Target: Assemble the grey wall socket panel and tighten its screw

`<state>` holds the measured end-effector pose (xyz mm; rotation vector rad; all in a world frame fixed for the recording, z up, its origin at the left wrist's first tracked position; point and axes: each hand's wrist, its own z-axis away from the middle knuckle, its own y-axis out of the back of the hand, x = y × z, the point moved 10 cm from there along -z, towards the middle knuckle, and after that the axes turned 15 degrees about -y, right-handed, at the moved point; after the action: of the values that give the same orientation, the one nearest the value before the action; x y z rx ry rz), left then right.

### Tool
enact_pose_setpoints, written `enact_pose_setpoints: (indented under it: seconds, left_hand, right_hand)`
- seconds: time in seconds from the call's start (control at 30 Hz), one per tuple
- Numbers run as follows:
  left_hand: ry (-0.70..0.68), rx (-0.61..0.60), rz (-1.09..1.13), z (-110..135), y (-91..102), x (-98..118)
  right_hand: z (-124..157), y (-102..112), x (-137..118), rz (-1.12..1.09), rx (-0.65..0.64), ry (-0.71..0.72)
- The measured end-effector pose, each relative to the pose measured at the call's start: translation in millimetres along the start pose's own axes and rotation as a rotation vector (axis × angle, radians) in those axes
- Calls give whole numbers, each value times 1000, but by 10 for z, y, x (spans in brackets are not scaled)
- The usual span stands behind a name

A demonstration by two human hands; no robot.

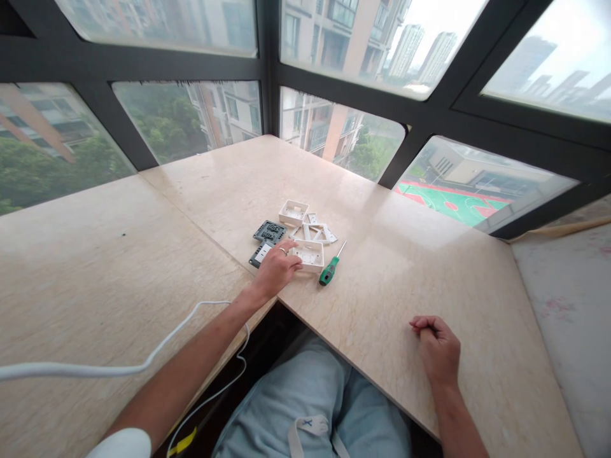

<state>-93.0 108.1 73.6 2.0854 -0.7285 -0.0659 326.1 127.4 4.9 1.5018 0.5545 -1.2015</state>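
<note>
Apparently nothing's joined yet: your left hand (278, 267) pinches the nearer white box (312, 256); your right hand (440, 350) rests, fingers curled in.

Head camera, single view. Looks forward and down from head height. Sits above the lap (286, 388), near enough to include both forearms (191, 369). Faces the far tabletop corner (270, 152) and the window frame (270, 63) behind. Places left hand (277, 268) near mid-picture, right hand (439, 350) lower right. Reaches past to buildings (322, 32) outside.
</note>
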Motion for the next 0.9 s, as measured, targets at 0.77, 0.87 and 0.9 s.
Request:
enact_pose_setpoints:
  seconds: [0.77,0.87,0.9]
  left_hand:
    - [-183,249,205,-514,-44,1420]
    - [-226,208,245,-566,-342,1680]
    - [-240,195,260,-573,-436,1758]
  right_hand:
    - [63,-15,-91,-300,-57,34]
    - [93,-34,-112,-360,-77,31]
    - [98,-30,-117,-382,-76,28]
